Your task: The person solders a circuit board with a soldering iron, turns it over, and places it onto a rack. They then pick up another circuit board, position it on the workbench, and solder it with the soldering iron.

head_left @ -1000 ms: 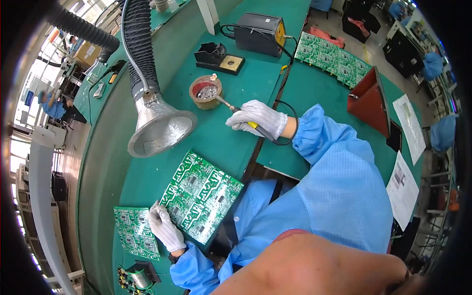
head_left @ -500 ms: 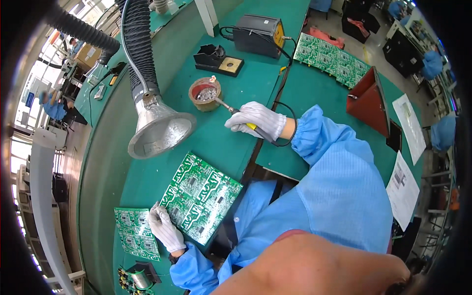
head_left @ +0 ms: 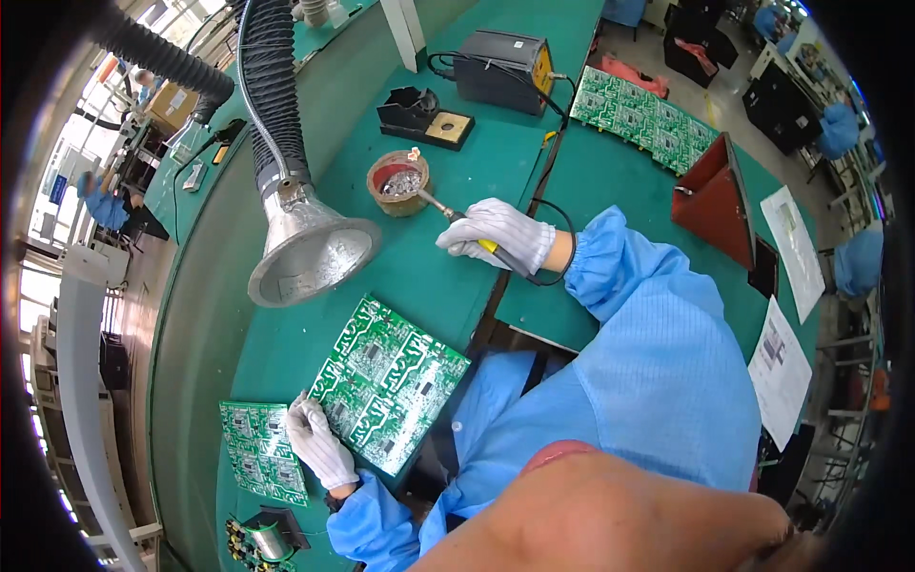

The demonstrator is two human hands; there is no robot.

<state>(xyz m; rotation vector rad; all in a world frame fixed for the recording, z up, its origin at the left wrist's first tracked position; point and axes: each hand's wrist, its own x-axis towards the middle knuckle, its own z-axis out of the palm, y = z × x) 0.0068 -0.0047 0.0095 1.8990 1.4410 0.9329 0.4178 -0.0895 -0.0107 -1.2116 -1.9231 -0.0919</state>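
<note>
My right hand (head_left: 503, 232), in a white glove, is wrapped round a soldering iron (head_left: 488, 245) with a yellow band. The iron's metal end reaches the rim of a round tub (head_left: 398, 183) holding silvery bits. My left hand (head_left: 319, 443), gloved too, grips the left edge of a green circuit board (head_left: 389, 383) that sits tilted in front of me. Part of that hand's fingertips is hidden at the board's edge. A second circuit board (head_left: 264, 452) lies partly under or beside the left hand; which one I cannot tell.
A metal fume hood (head_left: 315, 257) hangs at centre left. Behind the tub are an iron stand with a sponge (head_left: 426, 118) and a dark soldering station (head_left: 502, 72). More boards (head_left: 640, 116) and a red-brown stand (head_left: 715, 205) are at right. A solder reel (head_left: 272, 543) stands at lower left.
Almost nothing differs. My left hand and sleeve have shifted very slightly left; the soldering iron stays at the tub.
</note>
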